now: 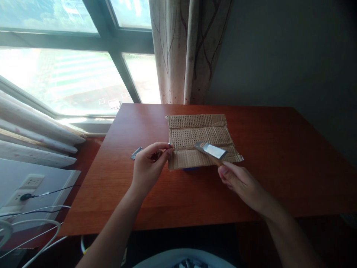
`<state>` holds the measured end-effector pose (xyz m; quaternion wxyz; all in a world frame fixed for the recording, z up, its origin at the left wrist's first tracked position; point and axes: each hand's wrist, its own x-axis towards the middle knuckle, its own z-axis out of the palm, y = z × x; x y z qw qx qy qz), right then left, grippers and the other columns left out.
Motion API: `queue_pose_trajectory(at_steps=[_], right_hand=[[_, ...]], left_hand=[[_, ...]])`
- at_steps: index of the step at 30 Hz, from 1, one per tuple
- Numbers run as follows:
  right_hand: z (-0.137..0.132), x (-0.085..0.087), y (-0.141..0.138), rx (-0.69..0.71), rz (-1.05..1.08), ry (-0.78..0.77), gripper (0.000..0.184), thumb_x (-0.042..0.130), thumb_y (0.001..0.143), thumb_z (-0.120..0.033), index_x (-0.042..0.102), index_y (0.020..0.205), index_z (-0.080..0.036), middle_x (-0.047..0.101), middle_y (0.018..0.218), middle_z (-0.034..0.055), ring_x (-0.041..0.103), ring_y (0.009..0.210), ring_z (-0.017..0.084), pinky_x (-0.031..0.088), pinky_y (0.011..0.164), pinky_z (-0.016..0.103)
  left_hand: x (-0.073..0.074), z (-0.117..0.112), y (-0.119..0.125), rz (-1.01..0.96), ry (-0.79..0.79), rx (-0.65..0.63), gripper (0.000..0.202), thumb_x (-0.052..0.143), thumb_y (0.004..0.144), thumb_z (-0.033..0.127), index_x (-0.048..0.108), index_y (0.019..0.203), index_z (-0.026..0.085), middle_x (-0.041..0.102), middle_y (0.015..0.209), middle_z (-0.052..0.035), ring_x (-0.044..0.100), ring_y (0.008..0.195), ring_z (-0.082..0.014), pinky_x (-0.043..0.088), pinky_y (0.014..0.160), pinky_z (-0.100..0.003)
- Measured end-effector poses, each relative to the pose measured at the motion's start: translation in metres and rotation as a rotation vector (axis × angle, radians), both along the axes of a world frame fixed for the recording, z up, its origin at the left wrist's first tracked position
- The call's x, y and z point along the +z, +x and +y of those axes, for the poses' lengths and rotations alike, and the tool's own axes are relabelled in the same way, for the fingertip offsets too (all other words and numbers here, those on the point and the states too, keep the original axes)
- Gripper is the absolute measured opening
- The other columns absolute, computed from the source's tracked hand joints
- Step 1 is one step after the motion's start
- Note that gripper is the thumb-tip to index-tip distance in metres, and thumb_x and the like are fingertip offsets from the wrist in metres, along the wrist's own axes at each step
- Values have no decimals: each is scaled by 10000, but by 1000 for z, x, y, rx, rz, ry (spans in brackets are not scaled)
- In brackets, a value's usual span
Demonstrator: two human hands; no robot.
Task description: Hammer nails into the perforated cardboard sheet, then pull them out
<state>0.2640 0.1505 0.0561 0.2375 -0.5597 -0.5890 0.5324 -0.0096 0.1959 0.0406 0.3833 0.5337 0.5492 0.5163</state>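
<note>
positioning seems in hand: the left hand (147, 162) pinches perhaps a nail (169, 144) at the left edge of the holed cardboard (192, 137) over the counter (279, 160), the right hand (240, 181) grasping a metal-headed tool (214, 150), the next move wanting steadiness.

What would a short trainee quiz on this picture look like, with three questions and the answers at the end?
1. Multiple choice: what is the right hand holding?
A) a cup
B) a metal-headed tool
C) a pair of scissors

2. True or false: the left hand has its fingertips by the right edge of the cardboard.

3. Fill in: the striped, metallic-looking bundle beside the left hand lies on the reddish-brown ____.

Key:
1. B
2. False; they are by its left edge.
3. table
</note>
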Motion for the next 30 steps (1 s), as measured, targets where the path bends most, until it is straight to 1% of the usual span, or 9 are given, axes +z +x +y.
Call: queue_pose_trajectory(at_steps=[5, 9, 12, 16, 19, 23, 25, 30], right_hand=[[0, -2, 1, -5, 19, 9, 433, 423, 987, -597, 489, 812, -207, 503, 704, -16, 479, 645, 118, 370, 567, 236], [0, -1, 0, -4, 26, 3, 421, 425, 993, -581, 493, 819, -204, 497, 720, -15, 471, 655, 116, 381, 585, 238], [0, 0, 0, 3, 27, -6, 413, 419, 997, -574, 499, 829, -206, 494, 721, -14, 462, 655, 118, 379, 585, 239], [-1, -1, 0, 0, 29, -12, 422, 419, 993, -583, 492, 816, -207, 488, 716, -14, 456, 645, 119, 363, 563, 235], [-1, -2, 0, 0, 32, -10, 431, 412, 994, -589, 483, 807, -207, 480, 707, -16, 444, 632, 115, 348, 548, 235], [-1, -2, -1, 9, 25, -8, 426, 404, 999, -583, 476, 816, -205, 475, 714, -16, 446, 643, 113, 350, 556, 237], [-1, -2, -1, 10, 17, -11, 422, 401, 1002, -580, 481, 828, -204, 480, 723, -15, 455, 657, 113, 359, 570, 238], [-2, 0, -3, 10, 16, -20, 428, 395, 1006, -578, 485, 822, -202, 481, 728, -15, 453, 664, 109, 358, 576, 236]], left_hand=[[-1, -1, 0, 0, 9, -2, 173, 760, 796, 338, 777, 890, 194, 746, 844, -39, 638, 711, -155, 505, 644, -261], [-3, 0, -1, 13, 12, -14, 173, 753, 807, 337, 776, 908, 199, 746, 856, -42, 638, 716, -154, 503, 645, -258], [-3, 0, -2, 53, 14, -16, 181, 742, 818, 348, 775, 918, 201, 742, 857, -40, 622, 688, -141, 489, 617, -247], [-3, -1, -2, 117, 19, -17, 195, 730, 832, 370, 776, 914, 199, 734, 841, -33, 573, 604, -112, 455, 551, -234], [-5, -2, -2, 112, 23, -24, 201, 723, 842, 372, 775, 920, 194, 732, 844, -35, 588, 618, -116, 468, 556, -232], [-9, -2, -1, 30, 52, -55, 154, 716, 857, 321, 762, 929, 193, 733, 869, -31, 652, 734, -140, 524, 635, -229], [-10, -1, 1, -1, 87, -77, 113, 702, 868, 279, 750, 916, 189, 722, 858, -24, 661, 756, -136, 537, 662, -225], [-10, 2, 3, 32, 233, -112, 42, 679, 870, 178, 721, 872, 175, 665, 895, -25, 621, 748, -104, 496, 588, -179]])
